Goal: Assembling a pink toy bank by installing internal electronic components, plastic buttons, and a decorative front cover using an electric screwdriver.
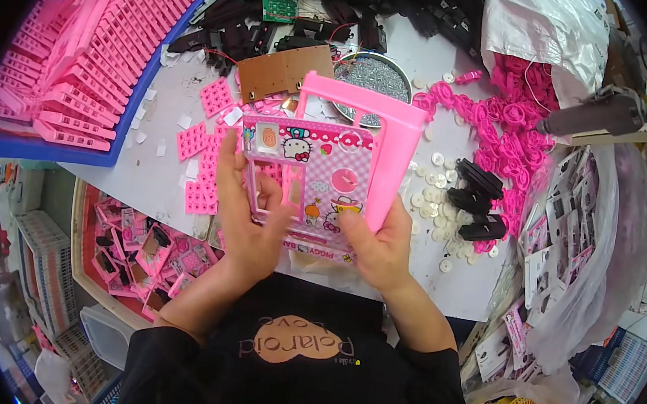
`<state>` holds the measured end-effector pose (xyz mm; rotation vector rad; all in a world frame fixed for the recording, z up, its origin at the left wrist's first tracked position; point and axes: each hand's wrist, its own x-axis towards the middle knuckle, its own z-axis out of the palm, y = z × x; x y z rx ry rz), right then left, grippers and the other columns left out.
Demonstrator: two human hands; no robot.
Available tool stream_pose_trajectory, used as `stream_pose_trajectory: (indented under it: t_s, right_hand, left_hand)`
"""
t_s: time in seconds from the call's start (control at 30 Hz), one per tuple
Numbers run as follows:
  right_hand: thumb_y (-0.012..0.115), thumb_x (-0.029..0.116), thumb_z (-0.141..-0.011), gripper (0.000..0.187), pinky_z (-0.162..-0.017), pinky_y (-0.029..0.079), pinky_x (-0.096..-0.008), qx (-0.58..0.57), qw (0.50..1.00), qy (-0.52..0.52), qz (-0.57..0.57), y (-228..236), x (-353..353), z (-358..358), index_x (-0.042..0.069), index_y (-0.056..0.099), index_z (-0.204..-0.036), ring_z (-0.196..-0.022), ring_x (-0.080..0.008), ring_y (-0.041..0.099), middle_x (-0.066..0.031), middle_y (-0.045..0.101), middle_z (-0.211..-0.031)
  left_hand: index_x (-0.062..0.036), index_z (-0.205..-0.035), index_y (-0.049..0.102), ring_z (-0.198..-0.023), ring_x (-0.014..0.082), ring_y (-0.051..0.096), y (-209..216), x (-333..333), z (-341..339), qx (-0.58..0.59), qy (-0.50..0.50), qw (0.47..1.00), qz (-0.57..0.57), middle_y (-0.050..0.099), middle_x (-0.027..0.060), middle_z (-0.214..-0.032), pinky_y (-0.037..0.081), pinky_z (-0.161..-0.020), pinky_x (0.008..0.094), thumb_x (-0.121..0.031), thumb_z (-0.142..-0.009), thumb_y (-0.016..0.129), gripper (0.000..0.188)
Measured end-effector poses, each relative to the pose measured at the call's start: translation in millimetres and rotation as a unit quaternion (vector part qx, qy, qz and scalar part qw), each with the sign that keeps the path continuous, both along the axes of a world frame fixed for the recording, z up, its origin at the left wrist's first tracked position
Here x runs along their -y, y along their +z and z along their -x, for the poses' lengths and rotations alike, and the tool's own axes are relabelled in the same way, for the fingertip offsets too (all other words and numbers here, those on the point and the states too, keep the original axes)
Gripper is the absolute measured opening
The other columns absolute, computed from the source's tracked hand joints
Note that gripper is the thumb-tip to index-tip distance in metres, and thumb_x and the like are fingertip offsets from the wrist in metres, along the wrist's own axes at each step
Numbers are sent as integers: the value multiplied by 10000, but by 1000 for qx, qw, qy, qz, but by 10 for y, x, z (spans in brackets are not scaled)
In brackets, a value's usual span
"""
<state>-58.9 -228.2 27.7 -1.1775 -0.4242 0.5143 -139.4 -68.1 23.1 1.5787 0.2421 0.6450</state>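
A pink printed toy panel [318,172] with cartoon figures, a window opening and a pink dial is held up over the table in front of me. Behind its right and upper edges shows a plain pink plastic frame [401,151]. My right hand [383,246] grips the lower right corner of both, thumb on the printed face. Around the panel's left side is my left hand [248,226]; its index finger stretches up along the edge, while the thumb and another finger bend at the window opening. Part of its grip is hidden.
Pink keypad pieces [205,145], a brown board [285,72] and a round tin of screws [372,83] lie beyond. Pink rings [511,126], white discs [435,200] and black parts [481,200] are right. A blue tray [135,109] and a red bin [86,235] stand left; a power screwdriver [597,110] is far right.
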Motion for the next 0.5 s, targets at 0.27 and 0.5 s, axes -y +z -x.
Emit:
stream_pose_trajectory:
  t_s: [0.27,0.5]
  right_hand:
    - [745,171,-917,556,-943,504,-333,80,994,72,37,53,94,-65,-50,498,-1364,-1117,-177,621,-130,637,-1266]
    - [794,187,-873,659,-961,530,-379,10,987,155,46,126,145,-165,-14,460,-1403,-1119,-219,640,-132,630,-1287]
  left_hand:
    - [-77,-1626,104,-1182,185,548,-57,-29,-100,-82,-95,989,84,433,114,-1325,507,-926,314,61,-797,733,1050]
    - [-72,-1625,119,-1139,181,524,-61,-3,-9,-129,-58,990,7,434,100,-1283,491,-937,321,-14,-787,778,1068]
